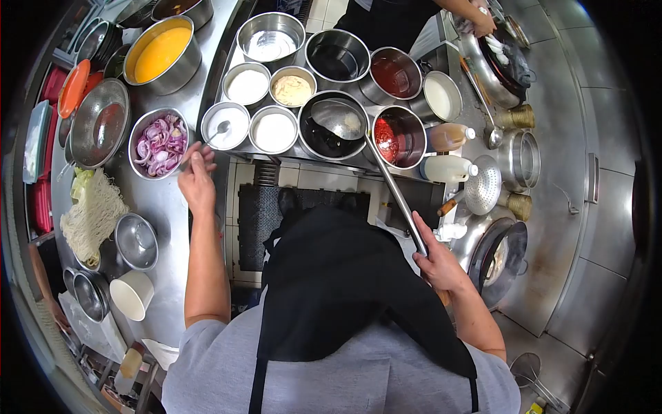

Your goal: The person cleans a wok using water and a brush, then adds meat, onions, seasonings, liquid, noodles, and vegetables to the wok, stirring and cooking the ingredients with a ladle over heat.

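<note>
My right hand [440, 261] is closed around the long metal handle of a ladle [338, 119]. The ladle's bowl sits over a pot of dark liquid [332, 146], and its handle passes beside a pot of red sauce [387, 141]. My left hand [198, 181] is at the right rim of a metal bowl of sliced red onions [160, 146], fingers apart and with nothing visible in them. Whether it touches the rim, I cannot tell. Close by, a small spoon [222, 127] rests in a container of white powder [231, 134].
Several seasoning pots, including one of white granules [274, 132], stand ahead. Noodles [93, 214] and a pot of orange liquid [162, 55] are on the left counter. A skimmer [482, 185] and a wok [507, 259] lie right. Another person's hand [485, 25] works at a far wok.
</note>
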`<state>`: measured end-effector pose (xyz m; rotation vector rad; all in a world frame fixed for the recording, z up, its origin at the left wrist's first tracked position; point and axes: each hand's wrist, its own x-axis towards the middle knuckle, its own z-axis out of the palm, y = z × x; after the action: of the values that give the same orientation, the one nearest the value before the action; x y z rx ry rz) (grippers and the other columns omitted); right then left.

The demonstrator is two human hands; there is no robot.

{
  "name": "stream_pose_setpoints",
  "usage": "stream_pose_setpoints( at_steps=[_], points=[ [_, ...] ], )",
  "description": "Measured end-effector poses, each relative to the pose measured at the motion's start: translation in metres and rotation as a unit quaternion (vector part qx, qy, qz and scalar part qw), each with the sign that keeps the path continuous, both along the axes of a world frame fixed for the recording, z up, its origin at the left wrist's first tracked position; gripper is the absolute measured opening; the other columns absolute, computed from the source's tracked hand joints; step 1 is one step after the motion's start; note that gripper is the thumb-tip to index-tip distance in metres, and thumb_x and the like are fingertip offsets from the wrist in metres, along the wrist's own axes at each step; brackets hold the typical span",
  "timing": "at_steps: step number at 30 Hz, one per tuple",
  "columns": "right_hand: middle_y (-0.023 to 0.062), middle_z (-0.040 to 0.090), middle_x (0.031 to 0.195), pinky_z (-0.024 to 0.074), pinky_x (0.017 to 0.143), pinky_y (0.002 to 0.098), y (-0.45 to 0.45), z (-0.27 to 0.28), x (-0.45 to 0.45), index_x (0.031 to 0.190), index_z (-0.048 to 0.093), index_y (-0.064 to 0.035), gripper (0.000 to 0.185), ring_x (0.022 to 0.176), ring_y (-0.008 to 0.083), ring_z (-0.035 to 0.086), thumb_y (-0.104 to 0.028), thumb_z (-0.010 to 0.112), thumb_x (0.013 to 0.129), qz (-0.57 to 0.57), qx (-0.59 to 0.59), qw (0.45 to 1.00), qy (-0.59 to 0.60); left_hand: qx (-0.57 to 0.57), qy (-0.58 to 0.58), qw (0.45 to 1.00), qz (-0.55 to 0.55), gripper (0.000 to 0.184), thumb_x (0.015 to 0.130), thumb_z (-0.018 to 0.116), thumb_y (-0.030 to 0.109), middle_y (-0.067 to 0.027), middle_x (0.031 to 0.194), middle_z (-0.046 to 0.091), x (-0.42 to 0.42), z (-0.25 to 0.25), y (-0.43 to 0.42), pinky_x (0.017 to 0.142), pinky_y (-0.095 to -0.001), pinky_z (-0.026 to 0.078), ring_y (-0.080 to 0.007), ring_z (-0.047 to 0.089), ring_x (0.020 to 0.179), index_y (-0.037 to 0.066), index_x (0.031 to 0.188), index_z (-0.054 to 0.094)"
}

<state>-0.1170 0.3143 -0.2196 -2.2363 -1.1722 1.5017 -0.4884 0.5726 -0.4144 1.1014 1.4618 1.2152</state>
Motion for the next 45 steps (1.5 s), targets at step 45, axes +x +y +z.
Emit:
stream_pose_setpoints(
  at_steps=[45],
  points=[
    [0.0052, 0.044, 0.075, 0.0371, 0.040, 0.0257, -0.243, -0.009, 0.069, 0.157, 0.002, -0.0268, 0.081, 0.043, 0.0082, 0.041, -0.011, 0.054, 0.097, -0.277, 0.257, 0.665, 0.644, -0.400, 0.214, 0.845, -0.282, 0.034, 0.089, 0.048, 0.010, -0.0065, 0.081, 0.060, 0.014, -0.121, -0.208, 0.046, -0.0309, 0.043, -0.0170, 0.059, 0.062, 0.003, 0.121, 0.056]
  ],
)
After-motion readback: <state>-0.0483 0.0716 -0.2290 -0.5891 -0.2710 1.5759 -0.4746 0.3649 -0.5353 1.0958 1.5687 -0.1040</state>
